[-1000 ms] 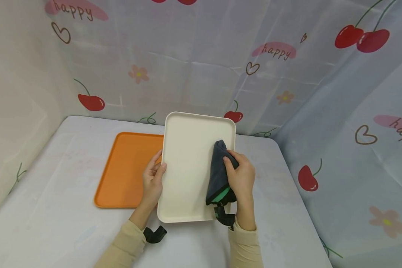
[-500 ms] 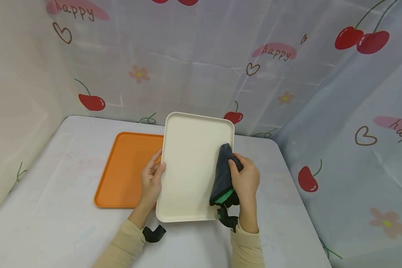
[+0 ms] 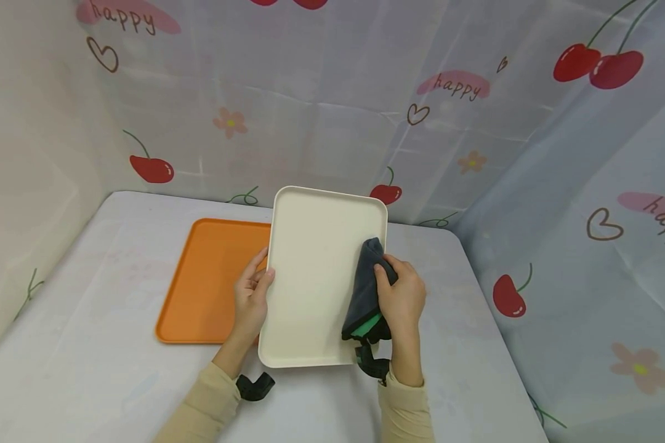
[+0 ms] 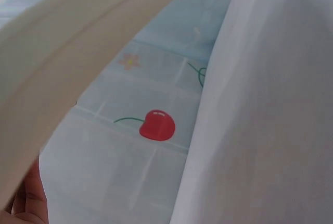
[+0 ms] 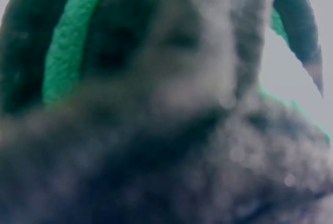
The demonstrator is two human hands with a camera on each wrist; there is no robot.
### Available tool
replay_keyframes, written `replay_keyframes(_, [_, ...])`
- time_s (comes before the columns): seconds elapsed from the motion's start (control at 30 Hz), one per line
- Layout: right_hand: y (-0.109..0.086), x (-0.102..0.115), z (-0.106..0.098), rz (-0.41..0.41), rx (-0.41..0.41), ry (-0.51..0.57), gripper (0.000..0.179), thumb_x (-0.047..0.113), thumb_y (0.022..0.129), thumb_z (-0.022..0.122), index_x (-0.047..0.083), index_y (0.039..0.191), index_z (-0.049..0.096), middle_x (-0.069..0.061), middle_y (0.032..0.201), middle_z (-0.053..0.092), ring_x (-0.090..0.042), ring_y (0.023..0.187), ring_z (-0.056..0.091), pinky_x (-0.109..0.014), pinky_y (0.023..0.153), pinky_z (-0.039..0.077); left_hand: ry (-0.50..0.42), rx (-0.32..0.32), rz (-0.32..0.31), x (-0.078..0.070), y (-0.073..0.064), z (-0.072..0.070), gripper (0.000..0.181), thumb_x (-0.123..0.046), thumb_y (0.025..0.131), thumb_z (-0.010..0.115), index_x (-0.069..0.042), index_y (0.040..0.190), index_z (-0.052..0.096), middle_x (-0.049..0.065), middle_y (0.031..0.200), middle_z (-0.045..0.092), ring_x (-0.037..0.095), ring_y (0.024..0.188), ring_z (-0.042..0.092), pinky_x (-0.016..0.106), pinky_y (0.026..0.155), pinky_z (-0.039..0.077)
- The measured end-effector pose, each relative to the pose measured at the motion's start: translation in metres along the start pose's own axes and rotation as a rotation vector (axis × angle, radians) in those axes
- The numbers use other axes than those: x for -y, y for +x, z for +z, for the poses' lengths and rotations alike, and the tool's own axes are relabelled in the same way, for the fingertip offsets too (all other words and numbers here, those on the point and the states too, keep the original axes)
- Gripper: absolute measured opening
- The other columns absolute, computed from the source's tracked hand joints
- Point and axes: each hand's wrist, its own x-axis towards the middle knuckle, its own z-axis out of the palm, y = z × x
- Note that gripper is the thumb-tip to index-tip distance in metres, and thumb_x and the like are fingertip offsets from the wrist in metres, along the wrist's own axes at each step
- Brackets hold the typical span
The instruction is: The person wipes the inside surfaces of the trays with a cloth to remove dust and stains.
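Right up close, a folded dark grey fabric cloth showing green (image 3: 362, 292) is pinched by the right hand (image 3: 403, 300) over the right side of a cream rectangular tray (image 3: 313, 277), itself gripped at its left edge by the left hand (image 3: 252, 304). Beyond, an orange rectangular tray (image 3: 199, 289) is partly hidden on the white-covered table (image 3: 111, 375), backed by a white cherry-printed curtain (image 3: 310, 141).

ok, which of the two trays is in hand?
The cream tray: the left hand grips its edge. The orange tray, partly hidden behind it, lies flat on the white table.
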Motion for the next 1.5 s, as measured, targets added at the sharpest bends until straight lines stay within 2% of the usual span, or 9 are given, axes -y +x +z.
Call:
replay_keyframes(0.37, [-0.007,0.01,0.008,-0.074,-0.016,0.021,0.031,0.021,0.089,0.069,0.007,0.116,0.072,-0.017,0.105,0.071,-0.037,0.098,0.066,-0.052,0.082,0.052,0.017,0.003,-0.024,0.0,-0.001,0.0,0.043,-0.006,0.1,0.052,-0.005,0.142,0.049,-0.012,0.091,0.072,0.006,0.081,0.069,0.021,0.068,0.058])
replay_keyframes(0.6, [-0.01,0.019,0.014,-0.095,0.025,0.039,0.031,0.024,0.09,0.069,0.01,0.118,0.072,-0.014,0.106,0.071,-0.036,0.096,0.067,-0.05,0.08,0.052,0.024,0.019,-0.033,0.0,-0.002,0.0,0.043,-0.008,0.1,0.052,-0.009,0.143,0.049,-0.012,0.094,0.073,0.006,0.082,0.07,0.023,0.068,0.059])
replay_keyframes(0.8, [-0.012,0.026,0.019,-0.147,0.02,0.061,0.03,0.023,0.089,0.07,0.01,0.116,0.073,-0.012,0.103,0.072,-0.034,0.094,0.067,-0.049,0.078,0.053,0.022,0.033,-0.018,0.002,-0.001,0.001,0.043,-0.009,0.1,0.052,-0.01,0.143,0.05,-0.012,0.096,0.074,0.007,0.082,0.071,0.025,0.068,0.059])
replay_keyframes(1.17, [-0.018,0.047,0.028,-0.216,0.063,0.084,0.029,0.022,0.09,0.07,0.01,0.116,0.073,-0.01,0.102,0.072,-0.03,0.091,0.068,-0.045,0.076,0.055,0.024,0.034,0.003,0.002,-0.002,0.003,0.042,-0.008,0.1,0.052,-0.004,0.142,0.049,-0.011,0.098,0.073,0.006,0.085,0.071,0.024,0.071,0.059])
replay_keyframes(1.5, [-0.024,0.063,0.037,-0.279,0.11,0.069,0.029,0.021,0.09,0.07,0.012,0.117,0.073,-0.006,0.099,0.072,-0.025,0.087,0.069,-0.04,0.071,0.055,0.02,0.042,-0.034,0.002,-0.004,0.004,0.043,-0.01,0.101,0.052,-0.009,0.144,0.049,-0.012,0.093,0.073,0.007,0.084,0.071,0.025,0.069,0.059])
